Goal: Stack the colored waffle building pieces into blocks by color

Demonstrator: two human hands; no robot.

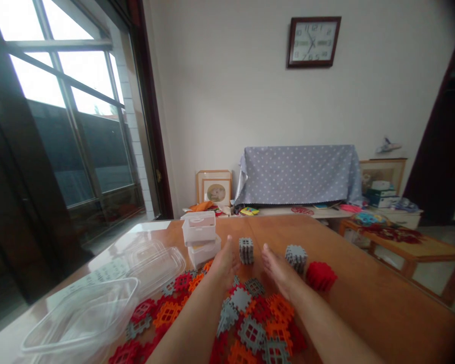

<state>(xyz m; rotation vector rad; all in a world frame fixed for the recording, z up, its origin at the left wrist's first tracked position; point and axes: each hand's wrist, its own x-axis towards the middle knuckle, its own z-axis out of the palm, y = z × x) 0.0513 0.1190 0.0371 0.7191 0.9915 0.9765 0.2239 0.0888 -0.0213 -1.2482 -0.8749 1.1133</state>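
My left hand (226, 262) and my right hand (276, 267) reach over the table, palms facing each other, fingers stretched forward. Between them stands a small stack of grey window-patterned interlocking tiles (246, 251), with a gap to either hand. Just beyond my right hand is a stack of solid grey tiles (296, 258), and right of that a stack of red tiles (321, 276). Below my wrists lies a loose spread of tiles, among them an orange window tile (169, 314), a grey window tile (251, 331) and a red one (144, 309). My forearms cover part of this spread.
Two white lidded boxes, the upper one (199, 230) resting on the other (205, 251), stand left of my left hand. A clear plastic tub (81, 316) and clear lids (157, 270) occupy the left side of the wooden table (367, 308). Behind is a cloth-covered object (299, 174).
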